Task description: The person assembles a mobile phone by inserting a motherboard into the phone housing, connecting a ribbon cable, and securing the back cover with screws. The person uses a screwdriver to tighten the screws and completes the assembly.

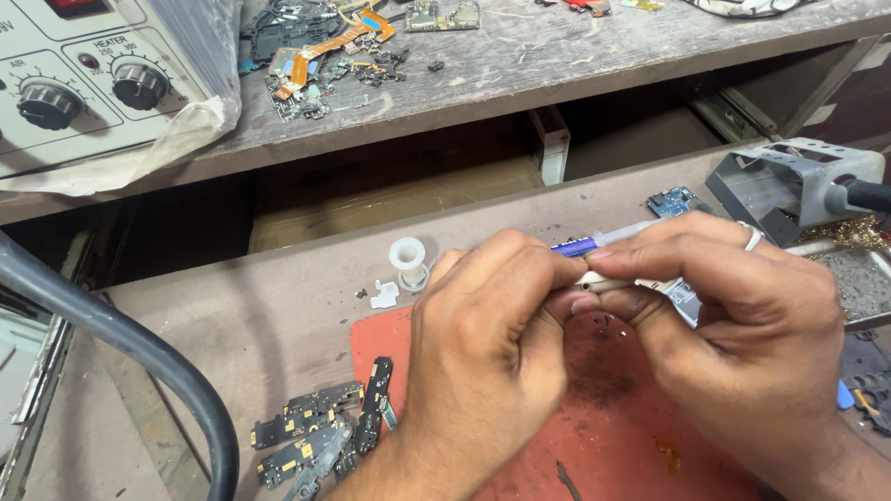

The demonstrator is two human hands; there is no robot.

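Over the red work mat point(640, 436), at the front of the bench, both of my hands met around one small item.

Item 1: my left hand point(487, 357), fingers curled shut, thumb and forefinger pinched on the near end of a slim syringe-type applicator point(603, 243) with a blue band and pale clear barrel. The barrel ran up and to the right, out from between my fingers.

Item 2: my right hand point(742, 320), ring on one finger, closed over the same applicator and over a small metal-edged part point(685, 301) tucked beneath; what that part was I could not tell.

Item 3: a white plastic spool point(407, 257) just beyond my left knuckles, with a white scrap beside it.

Item 4: a heap of small dark circuit boards point(320, 431) at the mat's left edge.

Item 5: a grey soldering-iron stand point(789, 181) far right; a hot-air station with two knobs point(88, 88) upper left.

Step in hand, by my reckoning: readying the applicator at its tip. Next called for steady, light pressure and keeping the tip over the mat.
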